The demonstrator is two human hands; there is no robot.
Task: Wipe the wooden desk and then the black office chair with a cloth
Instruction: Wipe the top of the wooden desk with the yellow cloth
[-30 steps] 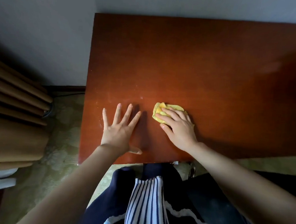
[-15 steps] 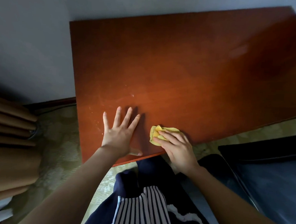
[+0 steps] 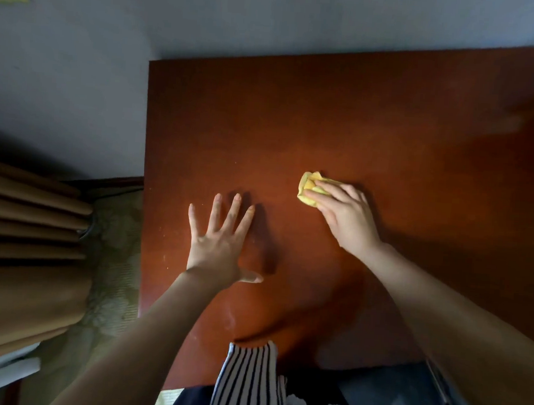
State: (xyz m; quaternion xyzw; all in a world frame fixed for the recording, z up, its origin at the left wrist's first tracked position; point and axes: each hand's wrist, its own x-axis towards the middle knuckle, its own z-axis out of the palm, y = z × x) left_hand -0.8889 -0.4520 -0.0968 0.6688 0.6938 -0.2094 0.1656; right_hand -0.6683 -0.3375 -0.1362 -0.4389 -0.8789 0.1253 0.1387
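1. The desk (image 3: 359,129) is a big flat top of red-brown wood. Its far edge and left edge meet the wall. Small pale specks show on its left part, and there is a pale smear near its near edge.
2. The cloth (image 3: 306,187) is small, yellow and bunched up. It lies on the desk, near the middle. The right hand (image 3: 347,214) presses down on it with flat fingers, so only the cloth's left end shows.
3. A dark flat thing (image 3: 397,401) sits at the near right. It is hard to tell if it is the chair.
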